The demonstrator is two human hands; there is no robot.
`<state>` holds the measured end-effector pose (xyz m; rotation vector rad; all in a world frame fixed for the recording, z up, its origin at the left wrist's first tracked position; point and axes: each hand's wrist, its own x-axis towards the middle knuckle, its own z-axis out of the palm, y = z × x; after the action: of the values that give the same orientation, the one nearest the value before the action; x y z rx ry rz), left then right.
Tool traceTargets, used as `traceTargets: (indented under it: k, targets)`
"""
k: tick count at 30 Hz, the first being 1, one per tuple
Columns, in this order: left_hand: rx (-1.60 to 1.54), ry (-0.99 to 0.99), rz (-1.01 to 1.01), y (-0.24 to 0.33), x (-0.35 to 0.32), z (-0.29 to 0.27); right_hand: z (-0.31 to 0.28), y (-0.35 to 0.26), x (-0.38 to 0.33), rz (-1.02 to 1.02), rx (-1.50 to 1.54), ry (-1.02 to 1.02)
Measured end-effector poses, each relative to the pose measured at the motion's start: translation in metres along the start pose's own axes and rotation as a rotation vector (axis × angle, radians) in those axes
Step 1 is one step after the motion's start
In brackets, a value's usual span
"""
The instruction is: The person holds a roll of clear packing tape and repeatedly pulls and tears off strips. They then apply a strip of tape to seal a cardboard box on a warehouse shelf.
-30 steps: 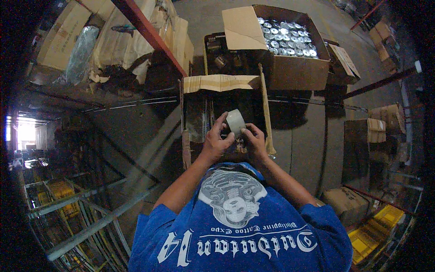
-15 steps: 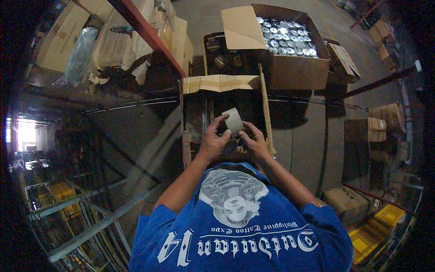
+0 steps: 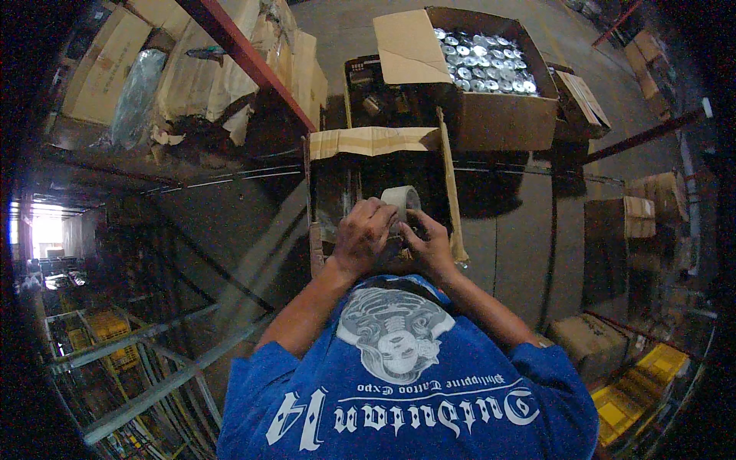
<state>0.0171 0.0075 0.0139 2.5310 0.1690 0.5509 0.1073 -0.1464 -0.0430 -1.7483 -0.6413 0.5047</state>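
A pale roll of tape [image 3: 398, 195] is held up between both hands, above an open cardboard box [image 3: 376, 142]. It is tilted, so its ring shape and hollow core show. My left hand [image 3: 363, 234] is closed, its bent fingers pressed on the roll's near left side. From the right, my right hand [image 3: 431, 244] grips the roll, thumb and fingers at its lower edge. The fingers partly cover the near side of the tape. Deep shadow hides most of the box's inside beneath my hands.
Beyond, a larger cardboard box [image 3: 502, 121] holds many shiny round metal pieces [image 3: 487, 65]. A dark crate [image 3: 368, 80] sits beside it. Large wrapped cartons [image 3: 199, 84] and a red post [image 3: 253, 54] stand at far left. Metal racks [image 3: 146, 399] lie near left, yellow crates [image 3: 636, 395] near right.
The tape roll has turned from showing its flat outer face to showing its ring side. My left hand has rolled over, its back now upward, and shifted onto the roll's near side.
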Motion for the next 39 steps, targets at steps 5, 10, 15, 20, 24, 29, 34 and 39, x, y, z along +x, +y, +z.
traceTargets:
  k: [5,10,15,20,24,29,34,39]
  targets:
    - [0.133,-0.123,0.071,-0.001,0.007,-0.002,-0.003,-0.002,-0.003,0.044,-0.099,-0.036]
    - [0.223,-0.211,0.142,-0.007,0.009,0.000,-0.005,-0.005,-0.003,0.076,-0.164,-0.080]
    - [0.213,-0.194,0.208,-0.017,0.007,0.009,-0.007,-0.006,-0.007,0.081,-0.165,-0.113]
    - [0.148,-0.162,0.224,-0.027,0.002,0.016,-0.009,-0.009,-0.006,0.063,-0.200,-0.132]
    - [0.002,-0.142,0.113,-0.029,-0.002,0.015,-0.012,-0.013,-0.001,0.231,-0.164,-0.152]
    - [-0.180,0.021,-0.036,-0.023,-0.003,0.004,-0.013,-0.005,0.001,0.067,0.034,-0.067]
    - [-0.193,-0.084,-0.145,-0.019,0.000,-0.004,-0.008,0.011,0.001,0.111,0.117,-0.095]
    - [-0.111,-0.131,-0.097,-0.017,0.003,-0.002,-0.007,0.016,-0.002,0.105,0.017,-0.091]
